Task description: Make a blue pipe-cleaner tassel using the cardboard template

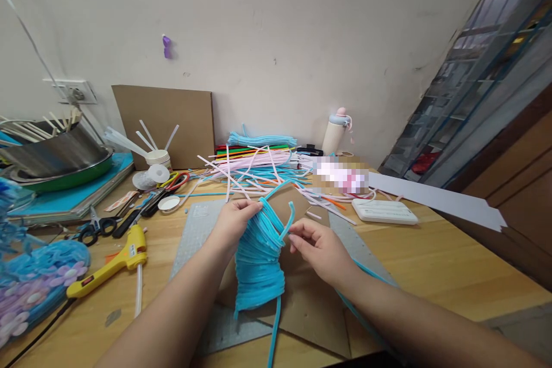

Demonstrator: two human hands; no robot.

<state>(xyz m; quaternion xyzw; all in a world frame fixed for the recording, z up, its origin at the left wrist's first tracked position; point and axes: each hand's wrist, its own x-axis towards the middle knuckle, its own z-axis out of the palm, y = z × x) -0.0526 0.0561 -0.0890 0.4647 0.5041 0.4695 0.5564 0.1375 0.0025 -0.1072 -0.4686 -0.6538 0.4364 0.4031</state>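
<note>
A panel of bright blue pipe cleaners (261, 276), packed in close rows, stands over brown cardboard (313, 310) in front of me. My left hand (237, 218) pinches its upper left corner between thumb and fingers. At the panel's upper right, one pipe cleaner (288, 221) sticks up with a bent tip. My right hand (314, 244) has its thumb and forefinger drawn together at the base of that strand; its fingertips partly hide the contact. Another blue strand (275, 330) hangs from the lower edge, and one more runs beneath my right forearm.
A yellow glue gun (112, 261) and scissors (97, 227) lie left, near a metal bowl (64, 146). Loose pipe cleaners (254, 164) are heaped at the back. A grey cutting mat (194, 236) lies under the cardboard. On the right are a white case (383, 211) and a bottle (335, 132).
</note>
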